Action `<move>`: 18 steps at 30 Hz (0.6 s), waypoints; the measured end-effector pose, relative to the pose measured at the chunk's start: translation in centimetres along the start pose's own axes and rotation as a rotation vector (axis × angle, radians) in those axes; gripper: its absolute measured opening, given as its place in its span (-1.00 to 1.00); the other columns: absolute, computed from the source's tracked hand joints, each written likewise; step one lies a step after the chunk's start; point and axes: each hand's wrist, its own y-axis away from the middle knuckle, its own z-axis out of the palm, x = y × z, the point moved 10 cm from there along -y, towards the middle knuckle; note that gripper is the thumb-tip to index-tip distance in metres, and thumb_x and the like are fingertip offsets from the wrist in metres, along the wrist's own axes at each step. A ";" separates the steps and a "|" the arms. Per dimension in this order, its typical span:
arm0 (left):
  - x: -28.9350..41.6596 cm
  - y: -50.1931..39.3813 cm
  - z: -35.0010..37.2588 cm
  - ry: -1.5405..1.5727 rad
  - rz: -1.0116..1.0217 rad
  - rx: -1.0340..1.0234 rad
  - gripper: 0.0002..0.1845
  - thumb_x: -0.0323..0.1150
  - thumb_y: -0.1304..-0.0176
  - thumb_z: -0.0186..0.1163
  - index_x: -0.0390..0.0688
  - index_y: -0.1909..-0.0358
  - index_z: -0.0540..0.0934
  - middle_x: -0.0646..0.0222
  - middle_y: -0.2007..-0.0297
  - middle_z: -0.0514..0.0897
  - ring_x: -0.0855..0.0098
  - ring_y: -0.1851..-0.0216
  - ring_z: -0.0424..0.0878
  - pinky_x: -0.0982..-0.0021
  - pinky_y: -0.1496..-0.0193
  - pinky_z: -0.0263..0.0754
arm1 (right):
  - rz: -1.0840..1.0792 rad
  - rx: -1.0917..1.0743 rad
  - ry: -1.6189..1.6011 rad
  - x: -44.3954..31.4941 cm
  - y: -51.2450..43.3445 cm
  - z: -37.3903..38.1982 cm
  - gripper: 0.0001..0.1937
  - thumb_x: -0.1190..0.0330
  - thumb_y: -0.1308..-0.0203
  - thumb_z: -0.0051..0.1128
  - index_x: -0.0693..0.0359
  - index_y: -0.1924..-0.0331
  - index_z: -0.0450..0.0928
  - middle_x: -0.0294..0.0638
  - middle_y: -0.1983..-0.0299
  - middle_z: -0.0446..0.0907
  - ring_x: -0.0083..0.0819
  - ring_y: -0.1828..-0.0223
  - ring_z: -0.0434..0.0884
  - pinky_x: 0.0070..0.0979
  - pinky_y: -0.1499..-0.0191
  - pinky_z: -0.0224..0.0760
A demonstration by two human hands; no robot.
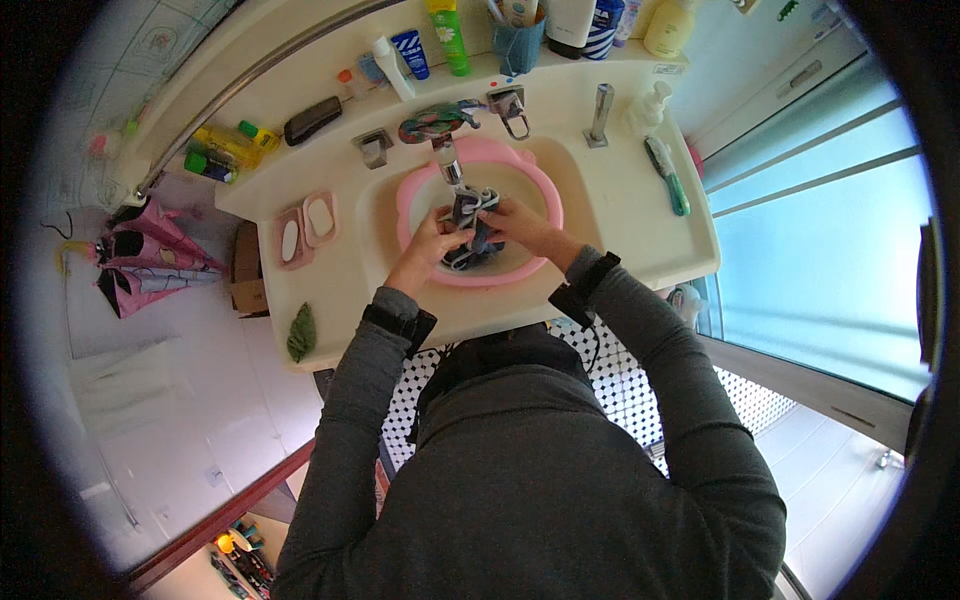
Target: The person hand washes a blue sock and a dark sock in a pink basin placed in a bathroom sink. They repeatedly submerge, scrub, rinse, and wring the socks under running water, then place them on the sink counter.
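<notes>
A dark blue-grey cloth item with white trim [474, 214] is bunched between both hands over a pink plastic basin [556, 202]. My left hand [433, 241] grips its left side and my right hand [521, 225] its right side. The lower part of the cloth hangs into the basin. Just above the cloth is the mouth of the chrome tap spout [448, 161]; whether water runs cannot be made out. The basin stands in the cream washbasin [382, 240]. A colourful cloth [439, 122] is draped over the top of the tap.
Two soap bars in a pink soap dish [292, 256] and a green leaf [301, 334] lie left. To the right are a green-handled brush [667, 176], a chrome post [599, 116] and a clear pump bottle [651, 109]. Bottles and a blue cup [517, 49] line the back ledge.
</notes>
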 end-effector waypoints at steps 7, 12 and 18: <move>1.9 -1.2 -3.3 -0.353 0.120 0.082 -0.66 -0.16 -0.24 0.11 -0.26 0.49 0.57 0.61 0.69 0.38 0.62 0.60 0.34 0.58 0.45 0.27 | -0.288 -0.198 0.049 -1.2 0.5 -3.3 -0.75 0.35 -0.28 -0.10 0.22 0.01 0.34 -0.27 0.28 0.48 -0.43 0.29 0.49 -0.46 0.22 0.39; 4.2 0.2 -4.8 0.230 0.195 0.107 -0.64 -0.16 -0.34 -0.08 -0.28 0.13 0.47 0.35 0.10 0.51 0.48 0.02 0.41 0.42 -0.12 0.21 | 0.031 -0.004 -0.642 1.0 0.7 -7.3 -0.77 0.40 -0.25 -0.12 0.19 0.03 0.40 -0.20 0.22 0.51 -0.37 0.20 0.48 -0.46 0.13 0.37; 6.4 1.8 -6.8 0.513 0.193 0.105 -0.56 -0.12 -0.36 -0.18 -0.32 -0.02 0.32 0.11 0.01 0.46 0.23 -0.06 0.37 0.21 -0.19 0.16 | -0.122 0.023 -0.795 -0.9 1.1 -8.2 -0.70 0.42 -0.17 -0.11 0.26 0.00 0.38 -0.17 0.09 0.49 -0.33 0.07 0.48 -0.42 -0.04 0.30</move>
